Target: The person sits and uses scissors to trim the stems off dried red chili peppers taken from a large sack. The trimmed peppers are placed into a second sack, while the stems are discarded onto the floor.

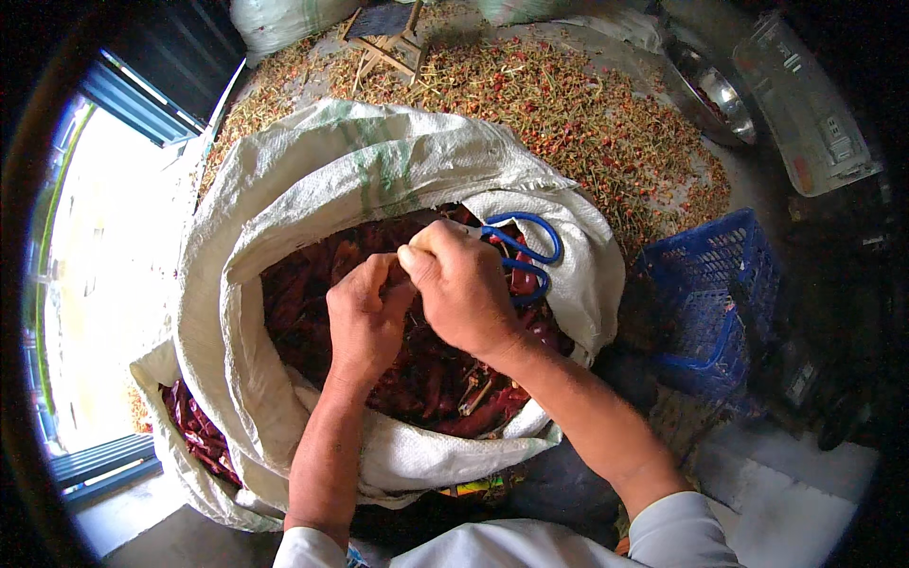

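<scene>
A large white woven sack (298,177) with a rolled-down rim stands before me, holding dark red dried chili peppers (440,405). Above its opening, my left hand (368,312) and my right hand (461,284) meet at the fingertips. Both have curled fingers and seem to pinch something small, which the fingers hide. Blue-handled scissors (547,241) lie over the peppers at the sack's right side, just beyond my right hand; their blades are not visible.
A smaller sack of red peppers (195,433) stands at the left. Stems and pepper scraps (532,106) cover the floor beyond. A blue plastic basket (710,305), a metal bowl (717,99) and a clear plastic bin (809,106) are at right; a folding stool (383,39) stands far back.
</scene>
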The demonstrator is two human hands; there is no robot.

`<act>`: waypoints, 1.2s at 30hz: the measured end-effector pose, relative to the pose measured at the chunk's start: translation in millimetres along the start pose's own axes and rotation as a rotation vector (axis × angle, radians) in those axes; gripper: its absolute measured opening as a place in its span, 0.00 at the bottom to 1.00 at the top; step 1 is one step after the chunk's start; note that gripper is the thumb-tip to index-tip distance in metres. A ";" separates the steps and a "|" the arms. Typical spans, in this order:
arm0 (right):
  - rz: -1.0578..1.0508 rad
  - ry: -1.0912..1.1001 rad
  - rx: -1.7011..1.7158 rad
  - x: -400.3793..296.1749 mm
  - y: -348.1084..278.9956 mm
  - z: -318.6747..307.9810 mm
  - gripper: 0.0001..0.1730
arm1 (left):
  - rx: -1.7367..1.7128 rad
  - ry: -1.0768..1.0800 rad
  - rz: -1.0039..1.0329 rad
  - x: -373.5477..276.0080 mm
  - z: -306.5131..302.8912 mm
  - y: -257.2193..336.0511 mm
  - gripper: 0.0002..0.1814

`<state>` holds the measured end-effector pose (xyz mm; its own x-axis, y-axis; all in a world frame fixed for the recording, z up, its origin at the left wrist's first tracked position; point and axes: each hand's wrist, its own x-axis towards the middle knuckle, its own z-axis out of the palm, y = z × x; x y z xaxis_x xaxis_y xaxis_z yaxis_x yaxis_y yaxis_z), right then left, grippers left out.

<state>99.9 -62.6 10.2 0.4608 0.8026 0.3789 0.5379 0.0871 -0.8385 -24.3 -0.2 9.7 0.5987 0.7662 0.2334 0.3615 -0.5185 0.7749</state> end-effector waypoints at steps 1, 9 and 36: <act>0.124 0.017 0.198 1.8 -0.2 1.0 0.10 | -0.103 -0.006 -0.014 1.7 -3.0 1.2 0.11; 0.629 -0.080 1.067 -3.9 -3.8 -2.0 0.11 | -0.638 -0.065 -0.217 1.0 -6.2 -1.4 0.07; 0.136 0.166 -0.070 26.5 27.4 -16.2 0.17 | -1.086 0.237 -0.268 21.0 -69.0 -25.0 0.09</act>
<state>138.3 -48.6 3.6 0.6391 0.6956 0.3282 0.5081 -0.0615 -0.8591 -70.1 55.1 35.7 0.4035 0.9150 -0.0006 -0.4206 0.1861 0.8880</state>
